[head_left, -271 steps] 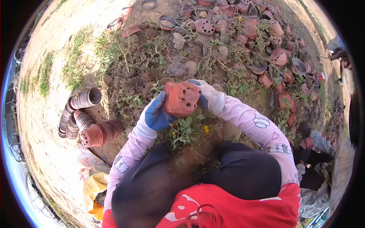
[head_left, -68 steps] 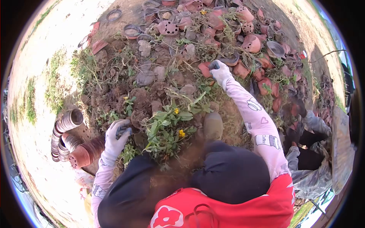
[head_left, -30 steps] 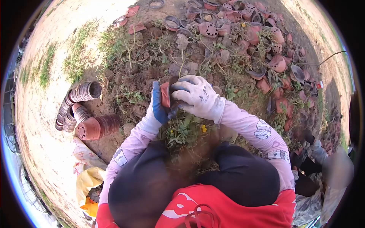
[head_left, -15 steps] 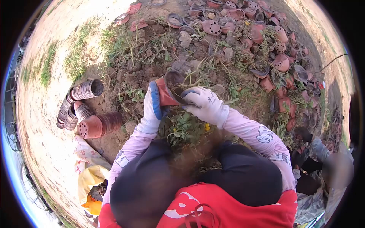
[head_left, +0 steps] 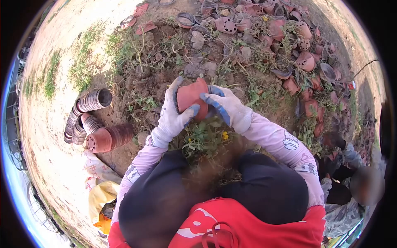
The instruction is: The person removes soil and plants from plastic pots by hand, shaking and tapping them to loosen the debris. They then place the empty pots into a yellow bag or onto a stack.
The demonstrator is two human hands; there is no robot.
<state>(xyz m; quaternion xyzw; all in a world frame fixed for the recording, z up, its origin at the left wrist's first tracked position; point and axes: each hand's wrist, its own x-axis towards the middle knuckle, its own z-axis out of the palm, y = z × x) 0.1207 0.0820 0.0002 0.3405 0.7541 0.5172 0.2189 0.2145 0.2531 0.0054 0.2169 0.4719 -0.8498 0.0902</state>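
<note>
Between my gloved hands is a reddish-brown plastic flower pot, lying on its side with its rim toward the right. My left hand wraps its base end, thumb below and fingers above. My right hand, in a white glove with blue fingertips, grips the rim side; some of its fingers pass behind or inside the rim and are hidden. Below the pot grows a leafy weed with yellow flowers. The pot is held above the ground in front of my knees.
Stacks of nested pots lie on the soil at the left, near a printed sack. Scattered pots and pulled weeds cover the ground at the upper right. Another person sits close at the lower right.
The pot has turned: its open mouth and inside showed before, now its outer wall faces me. My left hand has rolled over, its palm side and thumb now on the pot's base end.
</note>
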